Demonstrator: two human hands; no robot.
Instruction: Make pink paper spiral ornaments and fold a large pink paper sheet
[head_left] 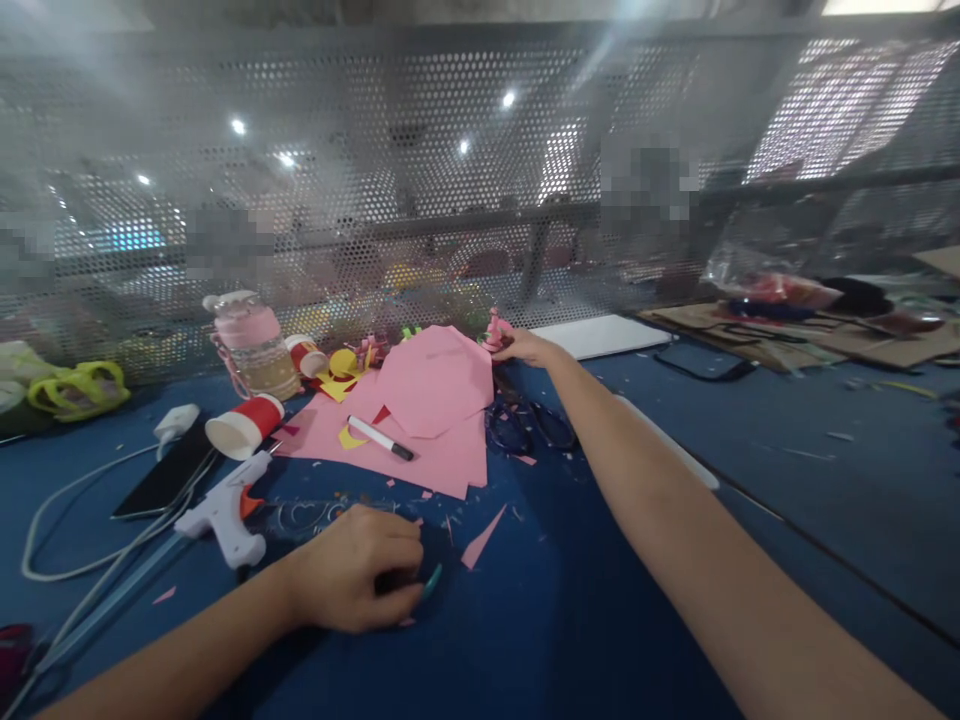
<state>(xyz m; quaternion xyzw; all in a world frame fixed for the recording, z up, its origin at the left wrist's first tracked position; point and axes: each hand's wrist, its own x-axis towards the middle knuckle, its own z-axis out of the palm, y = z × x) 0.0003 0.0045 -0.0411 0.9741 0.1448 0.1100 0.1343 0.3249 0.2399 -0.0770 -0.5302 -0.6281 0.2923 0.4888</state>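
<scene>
My left hand (358, 565) rests near the table's front edge, fingers curled around a small dark object with a teal tip (431, 582); what it is stays unclear. My right hand (525, 347) reaches far forward and pinches a small pink paper piece (495, 330) at the far edge of the pink paper sheets (427, 400). A white marker with a black cap (380, 438) lies on those sheets. Dark scissors (529, 425) lie just right of the paper, under my right forearm.
A white glue gun (225, 510) with its cable lies to the left, beside a black phone (161, 480), a red paper cup (244, 425) on its side and a pink-lidded bottle (255, 345). Pink scraps dot the blue table (525, 620). Perforated metal screen (450, 180) closes the back.
</scene>
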